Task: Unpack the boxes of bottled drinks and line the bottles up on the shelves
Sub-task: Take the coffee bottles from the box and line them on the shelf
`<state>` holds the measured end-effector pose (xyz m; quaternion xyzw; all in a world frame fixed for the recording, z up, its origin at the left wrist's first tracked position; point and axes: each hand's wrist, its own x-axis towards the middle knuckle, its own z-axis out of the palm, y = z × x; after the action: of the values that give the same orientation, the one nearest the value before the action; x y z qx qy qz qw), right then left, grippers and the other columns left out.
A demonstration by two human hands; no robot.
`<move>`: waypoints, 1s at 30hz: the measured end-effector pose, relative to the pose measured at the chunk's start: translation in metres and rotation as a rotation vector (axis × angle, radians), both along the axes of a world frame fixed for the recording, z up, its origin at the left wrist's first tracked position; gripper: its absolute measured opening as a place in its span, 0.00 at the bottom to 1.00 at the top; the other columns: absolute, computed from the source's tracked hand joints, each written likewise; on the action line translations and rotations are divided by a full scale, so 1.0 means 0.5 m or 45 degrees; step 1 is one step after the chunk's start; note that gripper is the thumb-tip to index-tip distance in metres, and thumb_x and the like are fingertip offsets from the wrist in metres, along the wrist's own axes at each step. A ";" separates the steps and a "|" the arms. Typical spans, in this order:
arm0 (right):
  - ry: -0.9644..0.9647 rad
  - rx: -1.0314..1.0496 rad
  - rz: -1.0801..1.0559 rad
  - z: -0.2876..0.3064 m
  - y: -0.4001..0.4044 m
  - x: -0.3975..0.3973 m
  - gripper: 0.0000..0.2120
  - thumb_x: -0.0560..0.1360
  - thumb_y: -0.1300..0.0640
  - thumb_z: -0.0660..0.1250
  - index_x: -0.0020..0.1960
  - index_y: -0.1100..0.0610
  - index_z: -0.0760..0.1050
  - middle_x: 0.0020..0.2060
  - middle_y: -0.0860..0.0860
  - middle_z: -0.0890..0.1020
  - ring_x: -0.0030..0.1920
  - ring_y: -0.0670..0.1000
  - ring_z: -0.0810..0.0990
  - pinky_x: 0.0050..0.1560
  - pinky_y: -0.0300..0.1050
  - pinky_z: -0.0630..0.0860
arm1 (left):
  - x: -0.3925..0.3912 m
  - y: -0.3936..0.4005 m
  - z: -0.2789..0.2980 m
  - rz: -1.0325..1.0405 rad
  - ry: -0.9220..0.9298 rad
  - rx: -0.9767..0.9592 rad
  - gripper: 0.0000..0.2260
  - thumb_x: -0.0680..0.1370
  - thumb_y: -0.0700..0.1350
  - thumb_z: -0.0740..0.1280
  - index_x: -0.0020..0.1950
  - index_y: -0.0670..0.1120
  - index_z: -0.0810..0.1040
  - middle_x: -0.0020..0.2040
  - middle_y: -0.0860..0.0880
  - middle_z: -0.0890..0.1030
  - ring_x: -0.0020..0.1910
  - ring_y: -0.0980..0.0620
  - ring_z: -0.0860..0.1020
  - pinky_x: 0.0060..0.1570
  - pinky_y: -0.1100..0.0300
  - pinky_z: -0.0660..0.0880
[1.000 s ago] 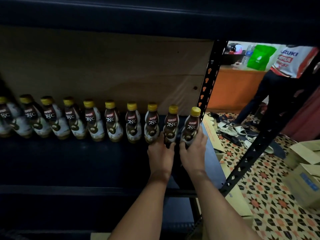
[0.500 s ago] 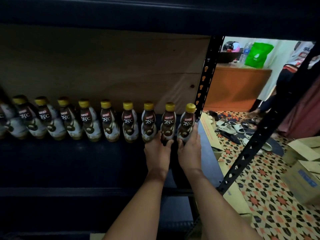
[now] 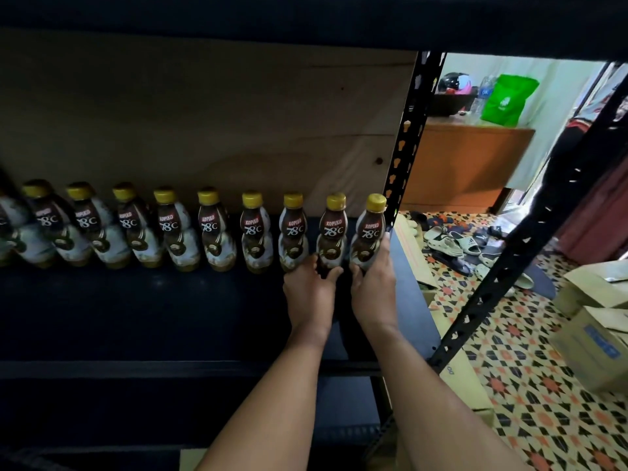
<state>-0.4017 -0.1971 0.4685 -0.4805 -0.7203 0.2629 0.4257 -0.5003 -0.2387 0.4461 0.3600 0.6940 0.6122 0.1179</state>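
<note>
Here both hands (image 3: 341, 294) grip end bottles (image 3: 350, 237) on dark shelf (image 3: 136, 311); patterned floor (image 3: 530, 379), cardboard boxes (image 3: 598, 321) right

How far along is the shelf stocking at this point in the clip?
Done: a row of capped bottles stands along the back of the shelf, reaching the right post. In hand: the left hand grips the second-last bottle, the right hand the end bottle. Left: the shelf's front is unfilled, and cardboard boxes sit on the floor.
</note>
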 end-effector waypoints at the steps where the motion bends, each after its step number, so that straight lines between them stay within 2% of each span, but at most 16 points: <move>1: 0.000 -0.001 -0.001 0.002 -0.001 0.000 0.37 0.81 0.63 0.63 0.83 0.56 0.46 0.73 0.56 0.68 0.70 0.56 0.70 0.67 0.45 0.67 | -0.001 0.000 0.000 0.009 0.027 -0.008 0.11 0.70 0.50 0.77 0.50 0.53 0.82 0.48 0.57 0.86 0.52 0.60 0.83 0.56 0.52 0.81; 4: 0.004 -0.010 0.000 0.005 -0.003 0.001 0.37 0.81 0.63 0.64 0.83 0.57 0.46 0.73 0.56 0.68 0.71 0.55 0.68 0.68 0.42 0.64 | -0.001 -0.001 0.004 0.034 0.105 -0.052 0.09 0.71 0.50 0.78 0.49 0.52 0.83 0.47 0.58 0.85 0.52 0.61 0.83 0.56 0.60 0.80; 7: 0.004 -0.035 0.007 0.008 -0.005 0.001 0.37 0.81 0.62 0.64 0.83 0.56 0.46 0.73 0.56 0.68 0.70 0.54 0.68 0.66 0.39 0.63 | 0.000 -0.006 0.012 0.059 0.223 -0.118 0.08 0.73 0.51 0.77 0.50 0.52 0.84 0.48 0.58 0.85 0.53 0.63 0.82 0.53 0.80 0.66; 9: 0.000 -0.040 0.007 0.008 -0.006 0.001 0.37 0.81 0.61 0.64 0.83 0.56 0.46 0.72 0.56 0.68 0.70 0.54 0.68 0.66 0.41 0.63 | 0.000 -0.008 0.015 0.055 0.233 -0.127 0.09 0.73 0.51 0.77 0.50 0.52 0.84 0.49 0.58 0.85 0.54 0.62 0.81 0.51 0.83 0.63; 12: -0.010 -0.040 0.002 0.009 -0.006 0.002 0.37 0.81 0.61 0.64 0.83 0.56 0.46 0.72 0.56 0.69 0.70 0.55 0.69 0.66 0.42 0.64 | 0.000 -0.010 0.015 0.077 0.256 -0.123 0.09 0.73 0.50 0.78 0.50 0.50 0.84 0.49 0.56 0.86 0.53 0.60 0.82 0.52 0.80 0.66; 17: -0.022 -0.047 -0.009 0.011 -0.006 0.001 0.37 0.81 0.61 0.65 0.83 0.56 0.46 0.72 0.55 0.69 0.70 0.56 0.68 0.67 0.45 0.65 | -0.001 -0.009 0.009 0.091 0.268 -0.103 0.10 0.73 0.51 0.78 0.51 0.50 0.84 0.50 0.55 0.86 0.54 0.58 0.83 0.56 0.60 0.79; 21: -0.021 -0.058 -0.009 0.014 -0.009 0.002 0.38 0.81 0.60 0.65 0.83 0.56 0.46 0.73 0.55 0.68 0.71 0.56 0.68 0.68 0.45 0.65 | -0.003 -0.010 0.010 0.097 0.291 -0.128 0.11 0.73 0.52 0.77 0.51 0.50 0.84 0.50 0.55 0.86 0.54 0.58 0.83 0.57 0.59 0.78; 26: -0.006 -0.071 -0.023 0.016 -0.014 0.002 0.38 0.81 0.60 0.66 0.83 0.56 0.46 0.73 0.56 0.69 0.71 0.56 0.68 0.68 0.44 0.64 | -0.001 -0.022 0.011 0.069 0.141 -0.088 0.10 0.72 0.48 0.79 0.49 0.46 0.84 0.48 0.52 0.86 0.51 0.56 0.84 0.55 0.54 0.81; 30: -0.034 -0.112 -0.056 0.018 -0.027 0.006 0.40 0.80 0.60 0.67 0.83 0.56 0.46 0.73 0.56 0.68 0.71 0.56 0.67 0.68 0.43 0.63 | 0.005 -0.056 0.028 0.100 0.029 -0.048 0.15 0.72 0.43 0.80 0.56 0.40 0.84 0.53 0.45 0.86 0.55 0.53 0.84 0.58 0.63 0.79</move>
<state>-0.3988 -0.2104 0.4773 -0.5180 -0.7029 0.2783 0.4003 -0.4979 -0.2666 0.4603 0.3373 0.7203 0.5990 0.0927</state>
